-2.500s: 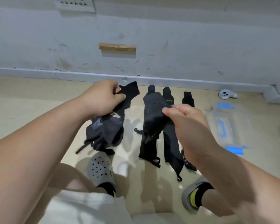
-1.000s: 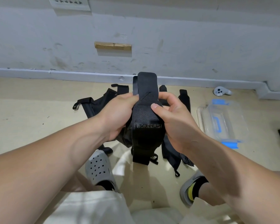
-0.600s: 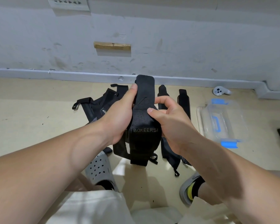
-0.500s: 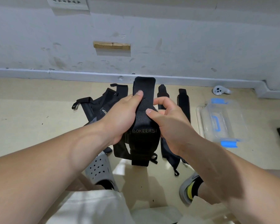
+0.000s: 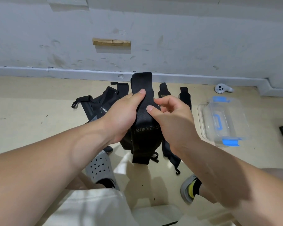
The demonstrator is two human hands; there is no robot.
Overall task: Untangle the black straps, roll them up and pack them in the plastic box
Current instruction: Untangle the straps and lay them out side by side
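Tangled bundle (image 5: 95, 110) now dropped at 10 o'clock, left hand (image 5: 122, 115) grips and right hand (image 5: 173, 121) pinches one strap (image 5: 145, 137); its slack 6 o'clock tail could snag.

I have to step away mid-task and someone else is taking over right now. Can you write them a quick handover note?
Left hand grips the BOKEERS strap, thumb on its front; right hand pinches it just below. It is held up off the floor, not yet rolled.
On the floor: tangled pile at left, flat straps beyond the hands, plastic box at right, lid apparently on, no strap visible inside.
Done: a few straps separated. Left: roll this one, untangle the pile, roll and pack everything.
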